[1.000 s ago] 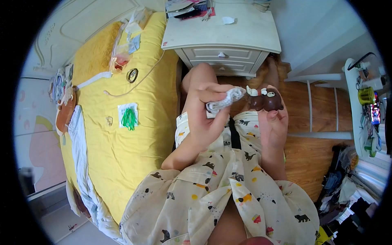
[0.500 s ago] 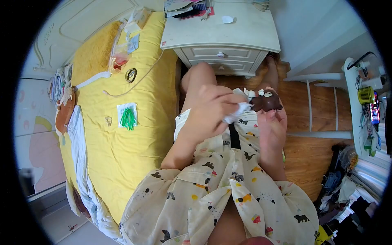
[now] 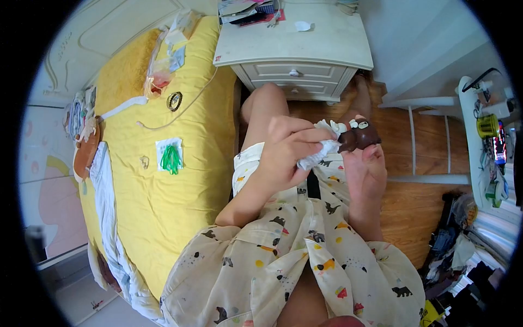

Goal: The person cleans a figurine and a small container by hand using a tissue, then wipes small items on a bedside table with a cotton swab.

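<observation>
Around the centre of the frame, the left hand (image 3: 286,155) pinches a crumpled white cloth (image 3: 318,155) in bent fingers; it looks soft, light and easily bunched. Just right of centre, its edge seems to meet the left end of a brown figurine (image 3: 368,135), which the right hand (image 3: 365,170) grasps, most fingers hidden. Glossy, probably stiff and a little slippery, the figurine is best held around its thick, rounded right end.

On the yellow bed (image 3: 190,218), a fluffy pillow (image 3: 124,68), a dark ring (image 3: 174,101), a pale cord (image 3: 163,127) and green strips (image 3: 172,158) on a white packet (image 3: 163,146); beside it, a white nightstand (image 3: 316,49) under papers (image 3: 248,9); farther right, a phone (image 3: 499,151) on a white surface (image 3: 475,155).
</observation>
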`<control>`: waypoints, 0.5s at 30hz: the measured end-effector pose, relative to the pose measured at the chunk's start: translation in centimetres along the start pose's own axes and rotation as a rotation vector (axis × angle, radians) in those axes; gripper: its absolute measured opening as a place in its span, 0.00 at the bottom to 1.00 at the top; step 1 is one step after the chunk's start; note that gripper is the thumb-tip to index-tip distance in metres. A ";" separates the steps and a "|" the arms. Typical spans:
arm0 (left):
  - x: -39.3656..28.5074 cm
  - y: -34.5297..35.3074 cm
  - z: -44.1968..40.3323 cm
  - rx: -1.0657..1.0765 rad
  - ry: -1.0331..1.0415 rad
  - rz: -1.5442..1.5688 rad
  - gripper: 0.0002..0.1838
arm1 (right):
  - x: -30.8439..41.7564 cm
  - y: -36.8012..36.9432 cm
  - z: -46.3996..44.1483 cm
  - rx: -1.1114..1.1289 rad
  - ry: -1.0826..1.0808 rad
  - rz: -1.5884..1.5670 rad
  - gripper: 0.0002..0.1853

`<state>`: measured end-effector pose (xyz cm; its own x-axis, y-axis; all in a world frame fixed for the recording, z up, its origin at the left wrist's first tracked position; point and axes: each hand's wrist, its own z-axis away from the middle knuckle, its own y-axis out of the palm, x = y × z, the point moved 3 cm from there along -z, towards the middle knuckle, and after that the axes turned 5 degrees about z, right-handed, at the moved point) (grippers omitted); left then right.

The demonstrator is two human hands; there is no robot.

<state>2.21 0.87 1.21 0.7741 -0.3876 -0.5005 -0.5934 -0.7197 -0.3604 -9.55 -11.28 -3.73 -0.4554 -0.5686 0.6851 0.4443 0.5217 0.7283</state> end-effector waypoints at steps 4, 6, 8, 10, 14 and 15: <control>0.5 -0.5 0.5 -0.061 0.006 0.134 0.20 | -0.4 -1.1 -0.1 -0.019 0.174 0.273 0.37; 0.9 -0.3 0.8 -0.194 -0.064 0.303 0.19 | -1.0 -1.0 -0.3 0.117 0.211 -0.068 0.38; 0.7 -0.1 0.7 -0.298 -0.160 0.448 0.18 | -1.1 -0.7 -0.2 0.237 0.205 -0.341 0.39; 0.1 0.5 0.8 -0.344 -0.280 0.668 0.15 | -1.1 -0.4 -0.1 0.283 0.198 -0.316 0.41; -1.1 1.4 0.5 -0.368 -0.549 0.887 0.13 | -1.0 -0.3 0.0 0.280 0.196 -0.322 0.43; -1.2 1.6 0.7 -0.375 -0.611 0.905 0.13 | -1.1 -0.5 0.0 0.259 0.192 -0.336 0.44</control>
<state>0.16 0.55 0.71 -0.1977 -0.5789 -0.7911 -0.6945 -0.4868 0.5298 -9.30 -10.87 -4.85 -0.3793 -0.8281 0.4127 0.0777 0.4160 0.9060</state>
